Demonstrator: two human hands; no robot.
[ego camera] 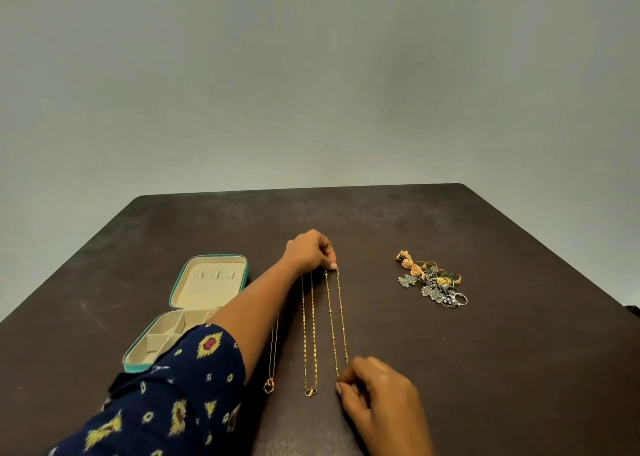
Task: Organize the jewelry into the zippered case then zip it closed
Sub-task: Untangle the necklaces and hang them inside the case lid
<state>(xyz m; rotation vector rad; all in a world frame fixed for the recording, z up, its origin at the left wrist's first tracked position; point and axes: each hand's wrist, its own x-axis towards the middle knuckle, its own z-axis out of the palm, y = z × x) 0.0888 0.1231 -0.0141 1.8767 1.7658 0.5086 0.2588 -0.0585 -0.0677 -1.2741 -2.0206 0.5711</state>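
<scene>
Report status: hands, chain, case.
Left hand, right hand pinching opposite ends of beaded gold chain. Zippered case open, visible compartments bare. Left forearm overlaps case.

A dark brown table (485, 369) with rounded far corners carries everything. On its left side sits a teal zippered jewelry case (207, 289), open, its beige lid folded back away from the person and its divided base nearer. Three necklaces lie side by side near the middle, each doubled into a long narrow loop: a thin chain with a ring pendant (273, 351) just beside the case, then a gold chain with a clasp (304, 337), then a beaded gold chain (331, 324). Well apart to the right lies a heap of earrings and rings (431, 279), gold and silver mixed.
</scene>
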